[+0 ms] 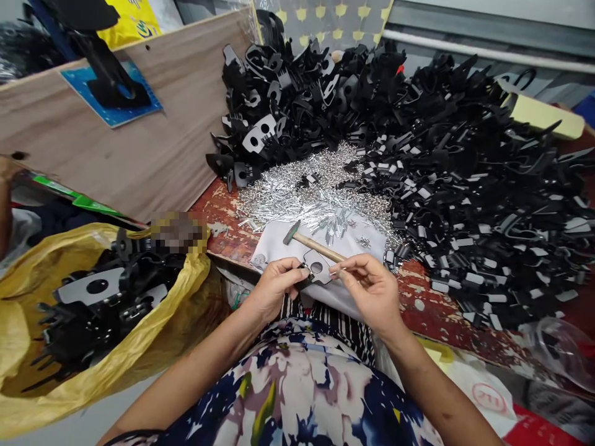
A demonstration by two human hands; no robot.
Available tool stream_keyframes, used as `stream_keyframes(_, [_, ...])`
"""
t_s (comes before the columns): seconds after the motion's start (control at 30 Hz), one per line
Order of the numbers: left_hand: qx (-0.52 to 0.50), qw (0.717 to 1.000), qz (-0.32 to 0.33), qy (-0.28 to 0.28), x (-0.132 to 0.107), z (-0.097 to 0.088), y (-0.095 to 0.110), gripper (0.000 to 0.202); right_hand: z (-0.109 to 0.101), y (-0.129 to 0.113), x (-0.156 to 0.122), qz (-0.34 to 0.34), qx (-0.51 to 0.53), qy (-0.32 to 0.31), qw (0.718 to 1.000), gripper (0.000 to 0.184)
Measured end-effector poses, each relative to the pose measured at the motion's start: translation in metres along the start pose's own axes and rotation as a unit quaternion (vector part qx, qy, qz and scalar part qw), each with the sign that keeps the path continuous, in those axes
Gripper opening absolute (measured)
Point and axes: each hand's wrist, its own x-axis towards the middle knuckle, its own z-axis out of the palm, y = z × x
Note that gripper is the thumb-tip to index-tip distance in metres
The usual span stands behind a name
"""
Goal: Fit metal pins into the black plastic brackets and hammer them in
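Observation:
My left hand [279, 282] pinches a black plastic hair claw clip [320, 269] by its edge, just above my lap. The clip's flat, shiny face with a round hole is turned up. Thumb and fingers of my right hand [372, 291] are closed at the clip's right side on what looks like a thin metal pin [333, 271]. Behind the clip, a small hammer [316, 244] with a wooden handle lies on a white cloth [272, 243]. Loose metal pins [302, 207] and small springs [339, 162] are heaped just beyond it.
Large piles of black clip parts [493, 186] cover the worn red table [227, 214]. A yellow bag [181, 303] of clips stands at left, below a wooden board [186, 93]. A yellow block [543, 114] lies at the back right; a clear plastic tub [562, 347] sits at the right edge.

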Motion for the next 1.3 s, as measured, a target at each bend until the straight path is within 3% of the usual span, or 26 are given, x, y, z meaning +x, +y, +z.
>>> stream_keyframes(0.2, [-0.043,0.999,-0.015,-0.005,0.001,-0.003,0.001,0.03,0.007,-0.008,0.0,-0.116,-0.084,-0.056,0.988,0.015])
stream_keyframes(0.37, [-0.05,0.998,0.03,0.005,0.0,0.0,-0.001,0.027,0.028,0.01,0.001,-0.218,-0.112,-0.136,0.96,0.026])
stream_keyframes(0.43, [-0.059,0.998,0.029,0.012,-0.001,0.001,-0.002,0.028,0.032,0.017,-0.002,-0.182,-0.097,-0.126,0.97,0.024])
stream_keyframes(0.53, [-0.086,0.996,0.005,0.009,0.0,0.0,0.0,0.03,0.029,0.019,-0.002,-0.076,-0.031,-0.084,0.993,0.016])
stream_keyframes(0.6, [-0.096,0.995,-0.001,0.007,0.001,-0.002,0.004,0.028,0.022,0.014,0.001,-0.055,0.002,-0.04,0.998,0.011])
stream_keyframes(0.7, [-0.103,0.995,-0.004,0.0,0.003,-0.006,0.011,0.024,0.013,0.004,0.01,-0.095,-0.045,0.002,0.994,0.007])
stream_keyframes(0.83, [-0.137,0.99,0.002,-0.021,0.004,-0.007,0.011,0.021,0.014,-0.005,0.016,-0.142,-0.129,0.002,0.981,0.005])
stream_keyframes(1.0, [-0.16,0.987,-0.011,-0.001,0.005,-0.001,0.004,0.029,0.024,-0.004,0.017,-0.143,-0.125,0.007,0.982,0.008])
stream_keyframes(1.3, [-0.172,0.985,0.002,-0.027,0.004,0.005,-0.003,0.027,0.034,0.001,0.017,-0.136,-0.114,-0.012,0.984,0.01])
